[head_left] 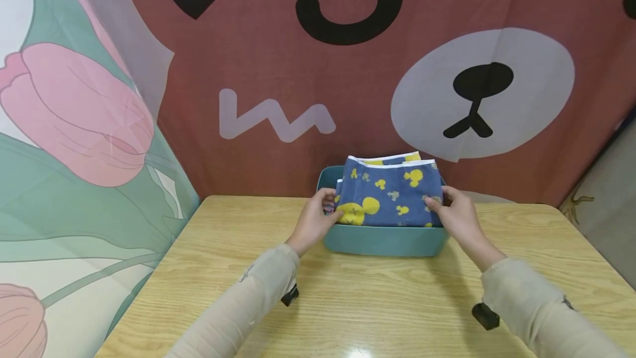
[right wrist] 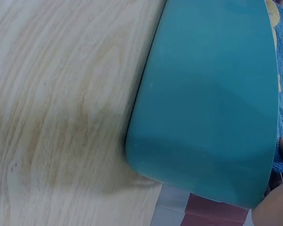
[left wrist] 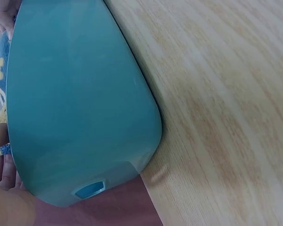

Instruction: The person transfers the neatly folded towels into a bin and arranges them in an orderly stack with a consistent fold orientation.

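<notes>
A folded blue towel (head_left: 387, 189) with yellow mouse-head shapes and white edging stands partly inside a teal plastic bin (head_left: 385, 241), its upper part above the rim. My left hand (head_left: 318, 214) pinches the towel's left side, thumb in front and fingers curled behind. On the opposite side my right hand (head_left: 458, 214) grips the towel's right edge the same way. Both wrist views show the bin's smooth outer wall close up, with the left hand (left wrist: 4, 174) and the right hand (right wrist: 278, 188) at its rim. The towel's lower part is hidden inside the bin.
The bin stands near the back edge of a light wood-grain table (head_left: 387, 297). Directly behind hangs a reddish-brown cloth (head_left: 278, 59) with a bear face. A flower-patterned curtain (head_left: 84, 126) hangs at the left, and grey fabric (head_left: 606, 203) lies beyond the right edge.
</notes>
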The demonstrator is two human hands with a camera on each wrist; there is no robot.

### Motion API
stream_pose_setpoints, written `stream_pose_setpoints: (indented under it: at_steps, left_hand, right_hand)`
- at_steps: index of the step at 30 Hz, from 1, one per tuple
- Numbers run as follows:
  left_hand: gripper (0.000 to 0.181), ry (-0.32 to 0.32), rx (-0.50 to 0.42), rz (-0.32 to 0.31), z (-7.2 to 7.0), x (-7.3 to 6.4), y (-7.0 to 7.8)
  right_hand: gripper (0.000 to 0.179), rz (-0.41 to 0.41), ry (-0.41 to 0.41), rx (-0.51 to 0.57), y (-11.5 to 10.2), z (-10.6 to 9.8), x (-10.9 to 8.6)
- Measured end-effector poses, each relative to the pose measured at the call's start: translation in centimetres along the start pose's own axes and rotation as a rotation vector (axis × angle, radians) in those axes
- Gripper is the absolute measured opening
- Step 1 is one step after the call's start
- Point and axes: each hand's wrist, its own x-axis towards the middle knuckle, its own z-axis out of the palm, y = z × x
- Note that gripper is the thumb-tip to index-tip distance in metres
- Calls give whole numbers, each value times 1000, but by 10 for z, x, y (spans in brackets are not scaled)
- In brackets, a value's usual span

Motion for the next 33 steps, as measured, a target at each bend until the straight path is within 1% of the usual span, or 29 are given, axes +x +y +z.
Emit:
stream_pose_setpoints:
  at_steps: [4,9,16,21,26,33]
  left_hand:
    - [39,-1,7,8,0,-1,-1]
    - [41,-2,14,21,1,-2,-3]
    - [40,16,-61,81,0,-1,-5]
    - [42,19,-77,105,0,-1,-6]
    - [41,33,-83,152,1,-1,-7]
    - [36,46,-82,166,0,-4,-6]
  right_hand:
    - [47,-25,19,-13,1,2,-2]
    - [49,-54,24,-15,3,4,-4]
    - [50,-108,4,21,6,3,-8]
    - [49,-107,0,22,6,4,-8]
    - [47,-104,4,20,5,4,-8]
    - [47,-105,11,20,3,3,-9]
